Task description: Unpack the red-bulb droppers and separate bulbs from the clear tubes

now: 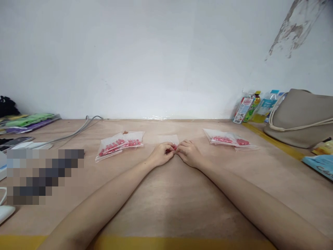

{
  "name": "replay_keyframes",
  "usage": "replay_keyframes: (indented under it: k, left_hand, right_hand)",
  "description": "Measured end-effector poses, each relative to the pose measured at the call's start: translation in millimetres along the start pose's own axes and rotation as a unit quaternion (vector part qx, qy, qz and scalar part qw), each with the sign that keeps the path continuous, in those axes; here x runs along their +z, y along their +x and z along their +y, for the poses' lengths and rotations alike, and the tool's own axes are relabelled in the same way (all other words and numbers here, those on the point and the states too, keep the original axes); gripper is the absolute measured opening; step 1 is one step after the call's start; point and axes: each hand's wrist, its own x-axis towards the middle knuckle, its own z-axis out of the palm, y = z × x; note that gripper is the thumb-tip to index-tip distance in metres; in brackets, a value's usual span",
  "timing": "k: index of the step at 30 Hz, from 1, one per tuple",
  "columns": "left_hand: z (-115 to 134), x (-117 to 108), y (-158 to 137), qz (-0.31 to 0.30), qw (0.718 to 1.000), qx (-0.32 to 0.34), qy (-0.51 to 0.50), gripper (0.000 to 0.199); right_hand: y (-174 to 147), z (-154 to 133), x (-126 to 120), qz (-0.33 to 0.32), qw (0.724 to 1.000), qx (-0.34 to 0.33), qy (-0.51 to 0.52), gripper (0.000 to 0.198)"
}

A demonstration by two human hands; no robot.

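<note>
A small see-through plastic bag (170, 139) with something red inside lies flat in the middle of the table. My left hand (161, 155) is closed at its near edge, thumb and fingers pinched together. From the other side my right hand (190, 153) pinches the same edge, its fingertips meeting those of the left. The hands cover much of the bag, so its red contents show only in part. To the left, see-through zip bags (112, 146) of small red pieces overlap. More zip bags (221, 138) with red pieces lie to the right.
A grey cable (78, 131) crosses the table at the back left, near a phone (19, 141) and a stack of coloured packets (31, 121). At the right stand a drink carton (242, 110), bottles (265, 108) and a grey-beige bag (299, 118). A blue packet (319, 165) lies nearer.
</note>
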Motion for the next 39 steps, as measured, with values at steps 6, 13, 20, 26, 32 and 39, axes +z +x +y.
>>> replay_keyframes:
  k: [6,13,20,26,32,39]
  left_hand:
    - [7.0,1.8,-1.1,0.016,1.000,-0.017,0.015,0.013]
    - [7.3,-0.8,-1.5,0.080,0.995,-0.049,0.035,0.011]
    - [3.2,-7.5,-3.9,0.140,0.987,-0.081,0.020,0.015]
    - [-2.4,-16.4,-9.2,0.043,0.997,-0.058,0.038,0.028]
    - [2.0,-20.4,-10.1,-0.021,0.995,-0.065,0.079,0.036]
    - [5.5,-25.8,-16.7,-0.019,0.995,-0.004,0.099,0.039]
  right_hand:
    - [1.7,-2.6,0.6,-0.021,1.000,0.017,-0.003,0.008]
    - [3.5,-10.2,1.9,-0.041,0.999,0.008,0.016,0.011]
    - [-1.0,-12.4,-7.1,-0.066,0.985,0.012,0.161,0.005]
    - [-6.2,4.1,-7.8,-0.016,0.978,0.121,0.167,0.016]
    - [-7.1,20.8,3.0,0.013,0.985,0.164,0.053,0.017]
    - [-8.5,20.9,3.3,-0.053,0.984,0.169,-0.015,0.025]
